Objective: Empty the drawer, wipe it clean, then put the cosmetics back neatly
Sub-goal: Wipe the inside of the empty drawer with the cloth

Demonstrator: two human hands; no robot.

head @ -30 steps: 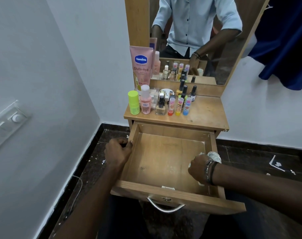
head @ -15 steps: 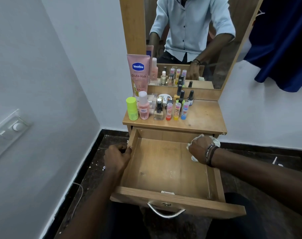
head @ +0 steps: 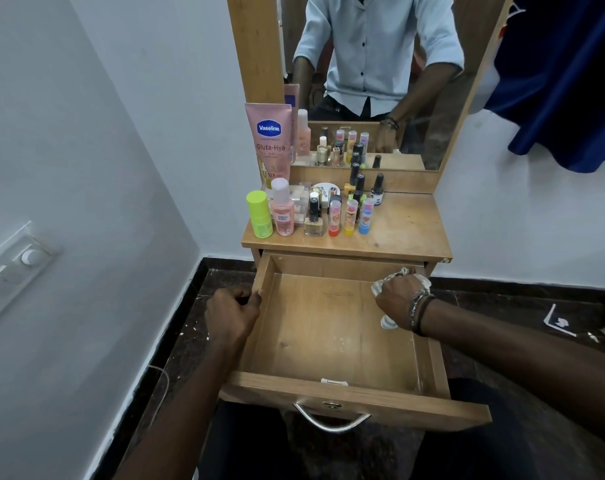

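Observation:
The wooden drawer (head: 322, 344) is pulled out and holds nothing inside. My left hand (head: 232, 311) grips its left wall near the back. My right hand (head: 396, 299) holds a bunched whitish cloth (head: 386, 322) at the drawer's back right corner. The cosmetics stand on the dresser top (head: 405, 230): a pink Vaseline tube (head: 269, 143), a green container (head: 258, 213), a pink bottle (head: 281, 211), a nail polish bottle (head: 313, 218) and three coloured lip balm sticks (head: 350, 216), with more small bottles behind them.
A mirror (head: 370, 77) rises behind the dresser top and reflects a person in a light shirt. White walls close in on the left, with a switch panel (head: 14, 268). A blue cloth (head: 564, 81) hangs at upper right. The floor (head: 187, 327) is dark tile.
My right hand has carried the cloth from the drawer's front right part up to its back right corner. The left hand has kept its hold on the left wall.

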